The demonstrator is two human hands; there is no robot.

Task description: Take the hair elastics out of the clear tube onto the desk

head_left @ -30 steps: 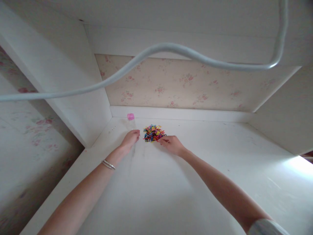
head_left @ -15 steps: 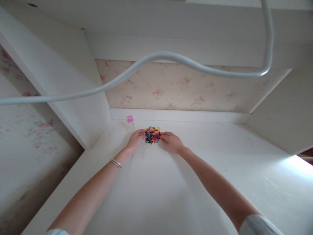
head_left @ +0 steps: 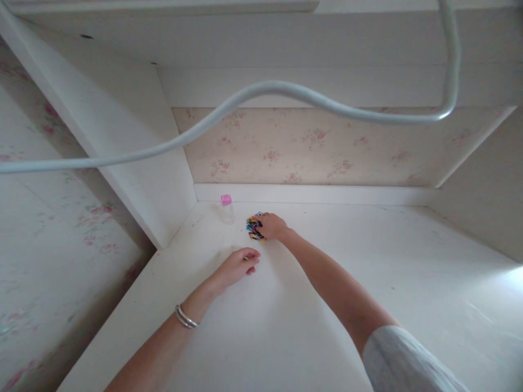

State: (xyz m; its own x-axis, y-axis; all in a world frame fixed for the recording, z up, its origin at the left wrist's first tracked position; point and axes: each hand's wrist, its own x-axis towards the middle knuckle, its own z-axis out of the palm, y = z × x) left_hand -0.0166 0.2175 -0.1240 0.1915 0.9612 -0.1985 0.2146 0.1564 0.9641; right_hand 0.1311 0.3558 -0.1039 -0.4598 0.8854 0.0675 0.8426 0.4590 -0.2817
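Note:
A small pile of multicoloured rubber bands (head_left: 252,227) lies on the white desktop. My right hand (head_left: 273,225) covers the pile's right side, its fingers bent down and closed on some of the bands; the fingertips are partly hidden. Nearer to me and below the pile, my left hand (head_left: 240,263) hovers over or rests on the desktop, fingers loosely curled with a gap to the thumb and nothing visible between them. A clear bottle with a pink cap (head_left: 226,200) stands upright to the left of the pile.
The white desktop (head_left: 327,305) is bounded by a side panel (head_left: 171,179) at left and a low back strip (head_left: 310,194). Overhead is a shelf (head_left: 261,38). A thick white cable (head_left: 278,88) crosses the upper view, close to the camera.
My left hand has left the pile's left side and come down toward me. My right hand has moved left onto the pile, covering part of it. The view has shifted slightly.

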